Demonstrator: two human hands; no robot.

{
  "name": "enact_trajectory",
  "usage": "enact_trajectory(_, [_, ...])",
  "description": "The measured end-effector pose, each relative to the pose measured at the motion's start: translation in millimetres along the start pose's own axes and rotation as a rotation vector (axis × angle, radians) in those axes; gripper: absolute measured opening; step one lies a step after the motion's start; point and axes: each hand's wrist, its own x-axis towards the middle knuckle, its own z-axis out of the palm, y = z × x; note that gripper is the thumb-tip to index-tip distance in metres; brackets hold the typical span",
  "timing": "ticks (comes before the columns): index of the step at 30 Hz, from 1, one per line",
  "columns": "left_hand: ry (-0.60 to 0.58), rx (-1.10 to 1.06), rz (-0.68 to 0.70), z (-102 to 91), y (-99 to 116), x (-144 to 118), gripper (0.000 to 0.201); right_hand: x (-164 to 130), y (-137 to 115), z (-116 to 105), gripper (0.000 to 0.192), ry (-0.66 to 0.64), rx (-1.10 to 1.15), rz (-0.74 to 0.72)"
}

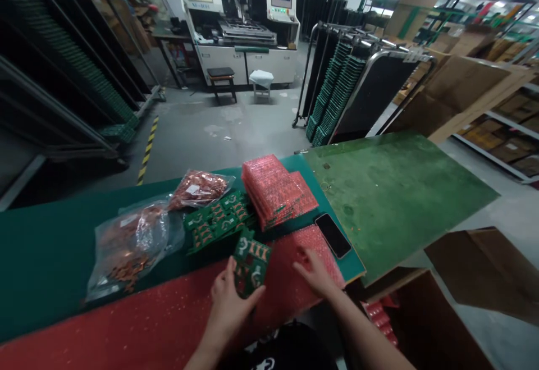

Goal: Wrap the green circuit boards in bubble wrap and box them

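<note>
My left hand point(229, 297) is closed on a green circuit board point(252, 263) with copper-coloured pieces on it, held tilted above the bench. My right hand point(314, 272) is over a red bubble-wrap sheet point(324, 246), its fingers bent and apart with nothing seen between them. Whether it touches the sheet I cannot tell. Beyond the held board lies a pile of similar green circuit boards point(219, 218). To the right of that pile is a stack of red bubble-wrap packs point(269, 185), with green board edges showing at the near side.
Clear plastic bags point(135, 235) of copper-coloured parts lie at left, with another bag point(200, 187) behind. A phone point(332, 235) rests near the bench's right edge. An open cardboard box point(429, 314) stands at lower right; a rack of boards point(345, 78) stands beyond.
</note>
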Motion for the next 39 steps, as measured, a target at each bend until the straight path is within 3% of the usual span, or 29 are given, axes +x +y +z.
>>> enact_trajectory(1, [-0.065, 0.015, -0.022, 14.7, 5.9, -7.3, 0.102, -7.3, -10.0, 18.7, 0.053, -0.165, 0.171, -0.001])
enact_trajectory(2, [-0.137, 0.035, -0.040, 26.8, 11.0, -13.0, 0.101, -13.0, -17.8, 35.3, 0.053, -0.243, 0.317, -0.008])
enact_trajectory(5, [-0.366, 0.054, -0.021, 44.4, 19.2, -23.5, 0.095, -16.8, -23.4, 60.8, 0.045, -0.205, 0.495, 0.190])
enact_trajectory(7, [-0.505, 0.034, 0.077, 42.1, 19.9, -27.2, 0.087, -11.1, -13.4, 55.9, 0.038, -0.122, 0.430, 0.326])
enact_trajectory(9, [-0.571, 0.068, 0.206, 34.8, 19.7, -28.1, 0.077, -4.6, 1.7, 42.0, 0.035, -0.044, 0.307, 0.339])
enact_trajectory(13, [-0.458, 0.288, 0.457, 30.7, 21.1, -17.8, 0.079, -0.1, 22.3, 24.5, 0.029, -0.009, 0.162, 0.257])
enact_trajectory(17, [-0.470, 0.341, 0.661, 52.9, 19.0, -0.4, 0.092, -2.7, 16.4, 25.0, 0.025, 0.029, -0.095, 0.209])
enact_trajectory(22, [-0.482, 0.377, 0.656, 69.7, 17.9, 4.1, 0.092, -5.5, 9.5, 0.8, 0.032, 0.213, -0.504, 0.162])
enact_trajectory(26, [-0.441, 0.429, 0.611, 61.3, 24.4, -0.4, 0.087, -11.6, 25.8, -26.8, 0.052, 0.375, -0.766, 0.341])
enact_trajectory(29, [-0.440, 0.446, 0.630, 61.7, 26.6, -0.1, 0.092, -16.7, 37.4, -36.6, 0.036, 0.306, -0.823, 0.427])
enact_trajectory(32, [-0.445, 0.449, 0.684, 71.6, 25.6, 2.1, 0.097, -19.1, 39.7, -39.6, 0.017, 0.242, -0.852, 0.393])
enact_trajectory(39, [-0.437, 0.474, 0.832, 93.9, 31.3, 0.9, 0.104, -21.3, 35.8, -43.5, 0.004, 0.274, -0.882, 0.370])
